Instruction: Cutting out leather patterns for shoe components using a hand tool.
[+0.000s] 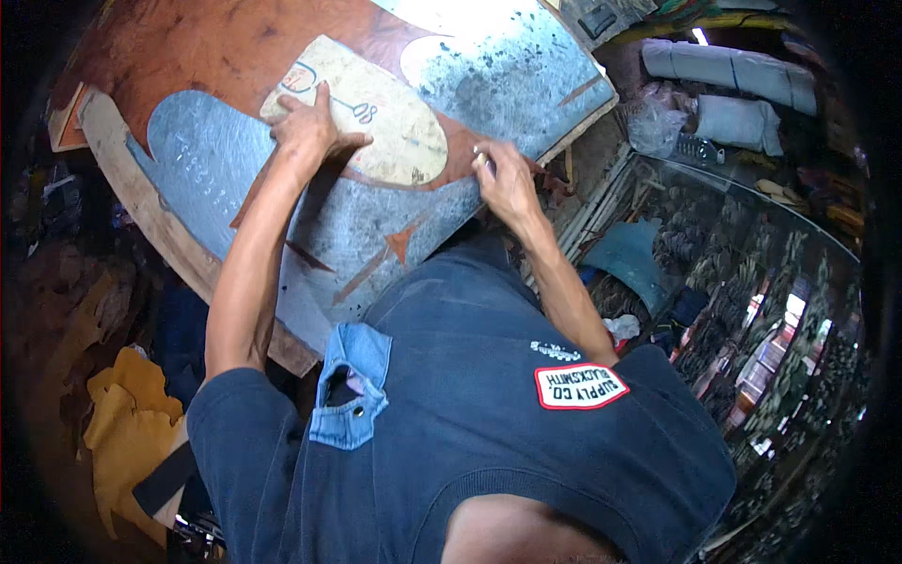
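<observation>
A cream oblong template (pixel 395 122) with hand-drawn marks and a rounded end lies on a reddish-brown sheet of leather (pixel 207 47). My left hand (pixel 308 130) presses down on the template's left part, its fingers spread. Just right of the template's rounded end is my right hand (pixel 509 183), its fingers closed in a pinch. Something small and dark pokes out between those fingertips, but I cannot make out its kind. Below the template, thin leather offcuts such as a small triangular scrap (pixel 400 242) lie on the scratched grey metal tabletop (pixel 432 211).
The worktable has a worn wooden edge (pixel 160 226) on the left. Yellow-tan leather (pixel 132 423) hangs low at the left. At the right stand a glass-topped case (pixel 752 188) and wrapped white rolls (pixel 733 70). A blue-grey curved sheet (pixel 628 258) sits beside my right forearm.
</observation>
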Demonstrator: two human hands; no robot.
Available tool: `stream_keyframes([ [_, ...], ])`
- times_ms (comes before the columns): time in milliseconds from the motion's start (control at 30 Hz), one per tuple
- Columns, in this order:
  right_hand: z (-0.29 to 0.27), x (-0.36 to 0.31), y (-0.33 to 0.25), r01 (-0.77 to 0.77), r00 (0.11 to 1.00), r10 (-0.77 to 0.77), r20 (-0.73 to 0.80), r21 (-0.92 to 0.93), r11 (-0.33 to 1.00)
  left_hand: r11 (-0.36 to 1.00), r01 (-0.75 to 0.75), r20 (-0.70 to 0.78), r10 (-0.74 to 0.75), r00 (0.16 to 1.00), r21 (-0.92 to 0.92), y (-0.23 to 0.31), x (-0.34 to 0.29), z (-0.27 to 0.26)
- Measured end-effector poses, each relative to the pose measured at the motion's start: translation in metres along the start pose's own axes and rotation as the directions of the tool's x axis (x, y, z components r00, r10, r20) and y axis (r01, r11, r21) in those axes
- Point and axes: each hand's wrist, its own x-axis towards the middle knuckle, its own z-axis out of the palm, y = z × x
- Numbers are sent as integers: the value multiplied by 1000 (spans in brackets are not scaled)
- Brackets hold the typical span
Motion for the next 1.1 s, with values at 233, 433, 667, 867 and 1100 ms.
stream_keyframes([
  [233,-12,-10,3,-239,925,302,229,-267,934,1000,6,-30,-7,1000,-16,-9,7,7],
  [433,-35,-85,33,-398,911,366,191,175,900,949,-123,-291,35,956,-290,-79,-22,20],
  [667,-13,-96,23,-645,737,433,519,346,682,941,-19,-527,-172,832,-337,-93,-113,83],
  [867,-16,-97,34,-597,720,299,627,339,727,876,30,-267,-179,947,-481,-105,-123,83],
  [1100,-92,-146,154,-765,640,701,313,336,549,541,-394,-165,423,891,-743,50,-164,105],
])
